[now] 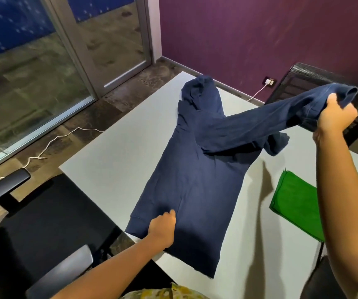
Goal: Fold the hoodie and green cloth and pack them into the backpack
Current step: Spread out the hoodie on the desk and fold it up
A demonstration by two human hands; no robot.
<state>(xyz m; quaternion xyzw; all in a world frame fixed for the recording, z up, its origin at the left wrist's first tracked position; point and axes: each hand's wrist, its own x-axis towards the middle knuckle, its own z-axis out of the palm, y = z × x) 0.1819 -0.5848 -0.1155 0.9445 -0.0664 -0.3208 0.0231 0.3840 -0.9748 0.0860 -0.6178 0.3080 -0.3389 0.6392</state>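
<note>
Table (117, 156) carries the hoodie (186, 186), spread flat at centre, hood toward 12. Green cloth (294, 201) lies folded at 3, just beside it. My left hand (163, 229) presses flat, fingers spread, on the hem at 6 to anchor it. My right hand (335, 117) grips the sleeve cuff, lifted at 2, likely to fold it inward. Backpack not visible; chair (44, 223) cut off.

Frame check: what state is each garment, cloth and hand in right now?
hoodie: spread flat on table, one sleeve lifted.
sleeve: raised, cuff gripped by right hand.
green cloth: folded, lying on table.
left hand: presses hoodie hem.
right hand: grips sleeve cuff.
</note>
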